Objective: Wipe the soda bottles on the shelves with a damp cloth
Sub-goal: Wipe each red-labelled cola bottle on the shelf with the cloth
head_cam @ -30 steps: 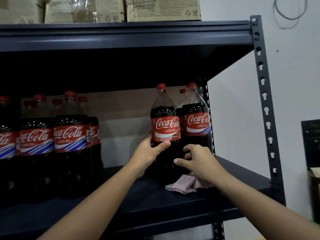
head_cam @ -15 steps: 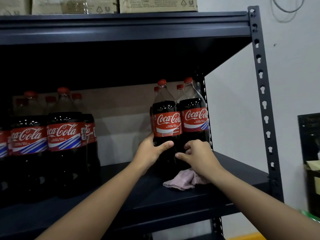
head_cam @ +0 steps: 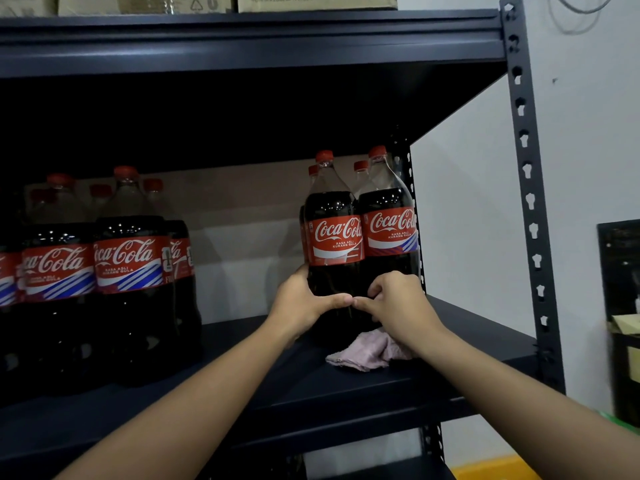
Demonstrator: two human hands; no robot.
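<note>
Gripping the lower body of a Coca-Cola bottle (head_cam: 334, 244) from both sides, the person's hands meet at its front in the head view. The left hand (head_cam: 304, 303) wraps the bottle's left flank with the thumb stretched across the dark front; the right hand (head_cam: 398, 306) curls its fingers against the right side, thumb tip almost touching the left thumb. The held bottle stands upright on the dark metal shelf (head_cam: 346, 386), red cap on, its red label reading "Coca-Cola" in white script with "RASA ASLI KURANG GULA" in small letters under it.

Just to its right, touching it, stands a second bottle (head_cam: 391, 230) with the same label and wording, close against the rear upright of the rack. Two more red caps show behind this pair.

A crumpled pinkish cloth (head_cam: 367, 351) lies on the shelf at the foot of the held bottle, directly under the right wrist; neither hand holds it.

Well apart to the left, a group of bottles (head_cam: 128, 268) stands on the same shelf, their labels also showing "Coca-Cola" with blue and white stripes beneath; the small print there is too blurred to read.

Cardboard boxes (head_cam: 311, 0) sit on the shelf above, one printed with a recycling triangle and a "U" mark. A perforated rack post (head_cam: 526, 202) rises at the right against a pale wall.
</note>
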